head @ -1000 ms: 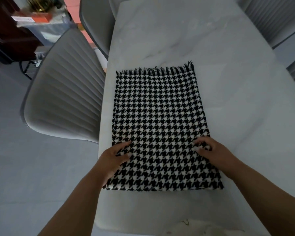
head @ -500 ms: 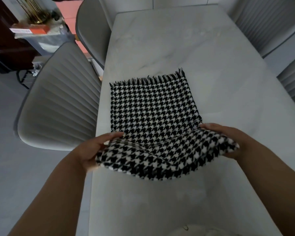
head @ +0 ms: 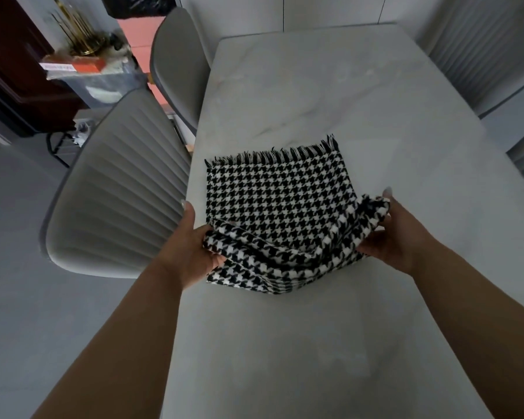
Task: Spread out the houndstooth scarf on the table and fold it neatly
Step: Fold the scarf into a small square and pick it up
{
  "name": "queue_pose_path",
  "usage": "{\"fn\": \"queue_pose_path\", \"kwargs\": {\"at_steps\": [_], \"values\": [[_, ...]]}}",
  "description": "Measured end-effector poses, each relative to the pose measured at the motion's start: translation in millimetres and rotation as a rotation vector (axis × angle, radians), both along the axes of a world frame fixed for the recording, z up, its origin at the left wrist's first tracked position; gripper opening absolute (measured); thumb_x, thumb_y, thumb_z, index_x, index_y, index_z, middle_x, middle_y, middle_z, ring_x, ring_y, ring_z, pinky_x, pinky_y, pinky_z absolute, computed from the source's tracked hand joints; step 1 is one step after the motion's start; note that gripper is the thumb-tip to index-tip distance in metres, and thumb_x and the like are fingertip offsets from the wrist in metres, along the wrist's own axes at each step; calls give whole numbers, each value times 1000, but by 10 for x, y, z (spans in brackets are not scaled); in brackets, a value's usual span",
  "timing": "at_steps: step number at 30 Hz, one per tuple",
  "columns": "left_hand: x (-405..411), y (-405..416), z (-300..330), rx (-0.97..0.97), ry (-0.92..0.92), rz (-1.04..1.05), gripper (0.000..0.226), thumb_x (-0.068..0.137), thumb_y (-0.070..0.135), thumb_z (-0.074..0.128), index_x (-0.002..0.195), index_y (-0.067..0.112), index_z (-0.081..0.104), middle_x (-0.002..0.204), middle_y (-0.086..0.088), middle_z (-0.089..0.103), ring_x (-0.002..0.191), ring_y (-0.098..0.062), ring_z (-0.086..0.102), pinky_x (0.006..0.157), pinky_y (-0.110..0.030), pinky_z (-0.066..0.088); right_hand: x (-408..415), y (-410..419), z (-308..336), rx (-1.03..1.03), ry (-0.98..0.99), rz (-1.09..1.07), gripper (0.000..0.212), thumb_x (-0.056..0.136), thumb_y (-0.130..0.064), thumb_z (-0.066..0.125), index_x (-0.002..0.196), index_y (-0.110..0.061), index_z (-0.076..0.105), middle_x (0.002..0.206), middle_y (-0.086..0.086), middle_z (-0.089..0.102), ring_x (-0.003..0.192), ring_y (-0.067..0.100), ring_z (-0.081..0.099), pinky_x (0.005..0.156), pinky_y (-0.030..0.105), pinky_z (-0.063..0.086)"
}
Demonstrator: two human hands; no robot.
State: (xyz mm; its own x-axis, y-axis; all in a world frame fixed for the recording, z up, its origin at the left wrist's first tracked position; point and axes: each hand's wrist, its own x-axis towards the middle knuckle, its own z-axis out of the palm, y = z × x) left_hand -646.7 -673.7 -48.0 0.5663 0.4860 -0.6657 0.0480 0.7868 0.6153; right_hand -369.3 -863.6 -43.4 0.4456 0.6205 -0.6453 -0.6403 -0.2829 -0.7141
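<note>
On the desk [head: 330,86] the scarf [head: 273,195] lies already folded narrow; we lift its 6 o'clock edge, left hand [head: 194,252] and right hand [head: 397,234] both gripping, final fold toward 12 o'clock pending.

Both bare forearms are being stretched forward from the bottom corners, converging a bit. The left hand [head: 194,249] is being held palm-in with the thumb pointing up and the fingers curled round the scarf [head: 279,207] edge. The right hand [head: 397,234] is being kept slightly higher, gripping the other corner, fingers probably tucked underneath, hard to tell.
</note>
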Motion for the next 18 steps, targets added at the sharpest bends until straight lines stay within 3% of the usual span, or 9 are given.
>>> {"fn": "queue_pose_path", "kwargs": {"at_steps": [3,5,8,11,13,16,18], "values": [[-62,-25,13,56,-168,-68,81,63,56,79,123,5,60,129,-11,60,106,-26,61,79,-33,58,47,-58,-78,122,-134,196,99,47,-81,69,123,-18,60,125,5,63,112,20,58,84,33,55],[-132,9,-40,76,-269,-183,83,41,29,98,115,8,66,121,-9,65,96,-23,67,76,-29,58,117,-105,-147,239,-139,247,102,42,-76,76,124,-17,58,123,2,63,112,17,58,84,25,54],[-158,45,-87,113,-269,-280,108,42,3,95,137,14,47,132,-8,59,92,-20,67,79,-27,56,186,-103,-185,319,-190,357,97,42,-55,89,124,-15,55,118,0,66,108,16,63,86,25,53],[-76,52,-114,252,-131,-370,96,54,-9,84,137,25,49,134,-6,59,113,-26,63,93,-32,53,249,-30,-249,220,-276,447,98,39,-38,95,125,-14,55,121,16,61,111,29,60,97,40,48],[-14,51,-113,342,-8,-354,78,60,-8,77,130,20,56,128,-7,63,115,-24,62,92,-30,53,289,39,-257,112,-419,451,79,45,-31,93,116,-14,62,113,20,62,104,28,61,96,42,48],[42,88,-62,453,108,-284,49,59,7,76,107,10,65,100,-2,75,90,-12,69,76,-24,54,359,149,-251,14,-595,429,22,77,-3,72,98,-8,67,103,21,66,93,24,60,90,38,48],[72,139,-33,538,164,-236,35,64,16,75,97,11,67,84,2,75,81,-10,67,76,-28,48,407,223,-241,-27,-660,391,2,85,-8,66,85,-10,65,92,11,66,86,21,58,85,33,44]]}}
